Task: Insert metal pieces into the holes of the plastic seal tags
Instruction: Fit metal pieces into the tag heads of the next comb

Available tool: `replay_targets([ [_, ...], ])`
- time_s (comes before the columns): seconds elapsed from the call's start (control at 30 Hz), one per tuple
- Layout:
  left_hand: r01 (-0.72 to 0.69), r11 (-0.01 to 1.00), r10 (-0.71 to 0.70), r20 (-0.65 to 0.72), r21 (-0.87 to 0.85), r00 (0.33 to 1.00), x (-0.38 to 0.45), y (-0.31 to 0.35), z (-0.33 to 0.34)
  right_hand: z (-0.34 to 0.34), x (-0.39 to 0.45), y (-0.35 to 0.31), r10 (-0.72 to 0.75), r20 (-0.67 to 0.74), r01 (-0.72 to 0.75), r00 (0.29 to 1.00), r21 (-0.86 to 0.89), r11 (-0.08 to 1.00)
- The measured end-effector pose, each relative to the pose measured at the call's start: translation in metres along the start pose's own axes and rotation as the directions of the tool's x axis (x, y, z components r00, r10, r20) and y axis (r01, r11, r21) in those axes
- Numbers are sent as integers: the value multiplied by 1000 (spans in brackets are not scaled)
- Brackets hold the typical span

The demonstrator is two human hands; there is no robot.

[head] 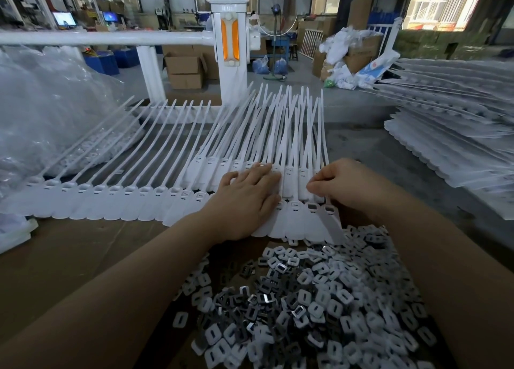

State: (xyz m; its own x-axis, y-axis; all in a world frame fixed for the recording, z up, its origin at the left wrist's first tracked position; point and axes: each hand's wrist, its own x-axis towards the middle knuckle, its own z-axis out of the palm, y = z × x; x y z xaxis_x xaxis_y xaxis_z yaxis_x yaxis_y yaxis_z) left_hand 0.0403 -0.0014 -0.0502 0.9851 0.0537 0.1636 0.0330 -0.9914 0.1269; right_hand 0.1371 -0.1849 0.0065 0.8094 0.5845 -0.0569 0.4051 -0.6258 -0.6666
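Our left hand (244,201) lies flat on the white plastic seal tags (116,201), mid frame | our right hand (345,186) pinches one tag's edge | small grey metal pieces (319,299) piled lower right on the worktop (69,257)

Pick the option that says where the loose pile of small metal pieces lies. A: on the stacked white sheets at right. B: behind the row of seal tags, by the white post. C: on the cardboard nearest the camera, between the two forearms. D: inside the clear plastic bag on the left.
C: the metal pieces are heaped on the cardboard in front of the seal tags, between the forearms.
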Motion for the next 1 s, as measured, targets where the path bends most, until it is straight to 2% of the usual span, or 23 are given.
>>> replay_targets([
  [0.33,1,1000,-1,2,-1,1000,0,1,-1,-7,1,-1,49,95,-44,994,-50,998],
  [0.5,2,1000,-2,-1,-3,1000,0,1,-1,-7,2,-1,53,98,-40,994,-127,991],
  [1.0,3,1000,-3,0,5,1000,0,2,-1,-6,5,-1,113,128,-95,985,-141,985],
])
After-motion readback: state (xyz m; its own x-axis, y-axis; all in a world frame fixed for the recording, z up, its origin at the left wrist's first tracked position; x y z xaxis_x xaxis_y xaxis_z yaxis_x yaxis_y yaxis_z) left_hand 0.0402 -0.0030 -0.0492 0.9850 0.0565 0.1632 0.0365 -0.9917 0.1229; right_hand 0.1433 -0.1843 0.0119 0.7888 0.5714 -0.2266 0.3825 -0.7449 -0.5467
